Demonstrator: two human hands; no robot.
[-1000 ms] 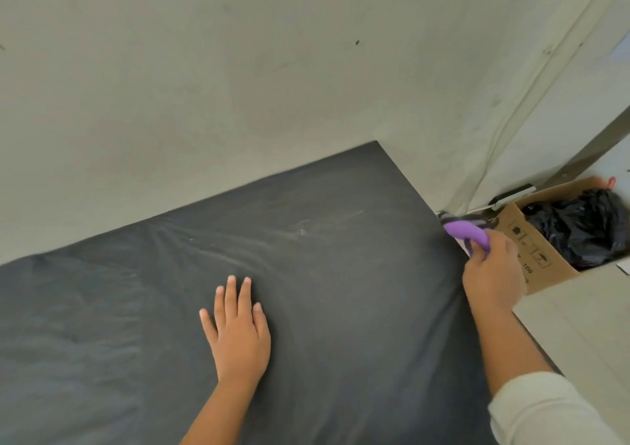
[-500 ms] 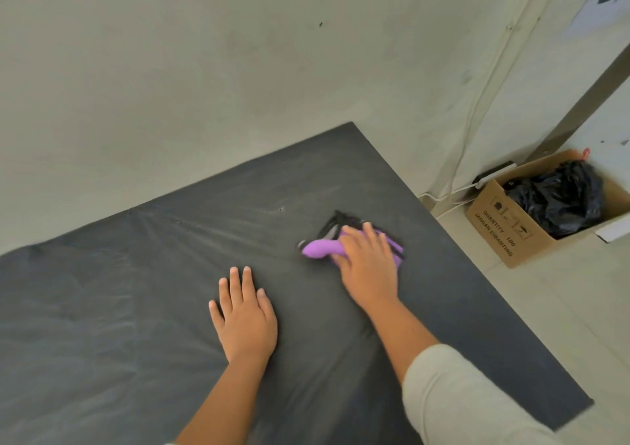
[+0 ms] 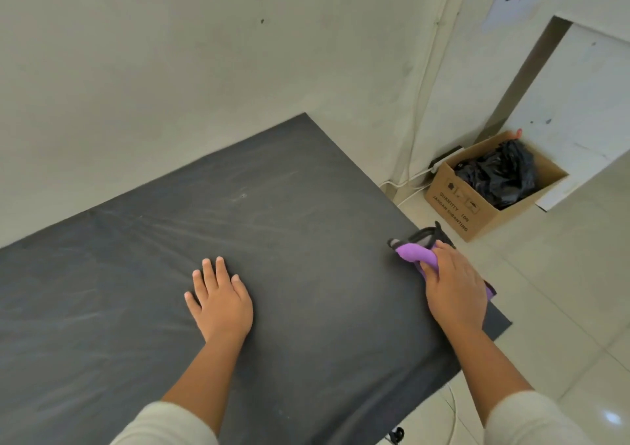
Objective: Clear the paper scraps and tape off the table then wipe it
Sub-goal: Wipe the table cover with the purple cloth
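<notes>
The person is in the wiping part of the job: no paper scraps or tape show on the dark table [image 3: 289, 189], so the clearing step looks done.

The right hand [image 3: 455, 288] presses a purple cloth [image 3: 414, 253] onto the table at about 3 o'clock of the surface, close to its right edge. The fingers lie over the bunched cloth and curl around its near side, so the hand both grips it and bears down on it. That hold makes sense for wiping, since a balled cloth under the palm takes pressure without sliding out. A dark, grey-edged part of the cloth sticks out past the fingertips toward 1 o'clock.

The left hand [image 3: 220, 299] lies flat on the table near its middle, fingers straight and slightly spread, pointing toward 12 o'clock, holding nothing. It appears to serve as a brace, steadying the body while the other arm reaches out to the side; it may also pin the dark covering, whose faint creases run across the surface.

On the floor at roughly 2 o'clock, well apart from the table, stands a cardboard box [image 3: 477, 206] lined with a black bag [image 3: 497, 175], likely the bin for the cleared scraps.
</notes>
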